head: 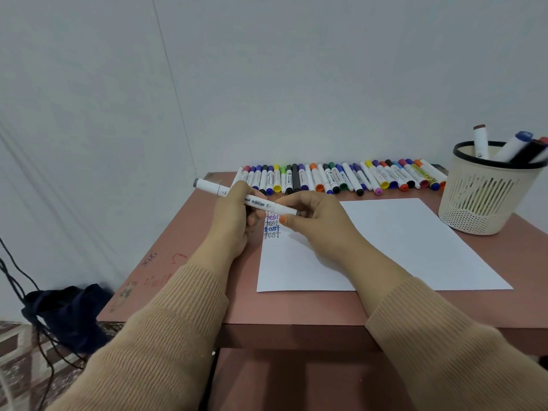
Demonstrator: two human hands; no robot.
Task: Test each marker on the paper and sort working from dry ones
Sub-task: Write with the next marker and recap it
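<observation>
While both hands meet over the paper's top-left corner, one white marker [257,203] is shared between them. Far left, on the floor: dark bag [68,312], black cables [14,280] running down beside it. Pink-brown table [296,307], pen scribbles [166,262] on its left edge. Left hand [234,215], tan knit sleeve: fingers curled round the middle of the marker's barrel, firm wrap. Marker is held off the surface, roughly level, its grey-capped end sticking out to the left past the hand, barcode facing up. Right hand [314,218]: thumb and fingers pinch the marker's right end, thumbnail orange; cannot tell whether a cap is on that end, as the fingers cover it. Just below the marker, a column of handwritten "test" words [272,228] in several colours on the white paper [400,247], which lies flat mid-table, mostly blank. Behind the paper, against the wall, a long row of markers [341,178] lying side by side, mixed cap colours, touching or nearly so. Far right: cream slotted pen holder [486,197] with a black rim, standing upright beside the paper's right corner, a few markers in it [510,146] leaning out of the top.
</observation>
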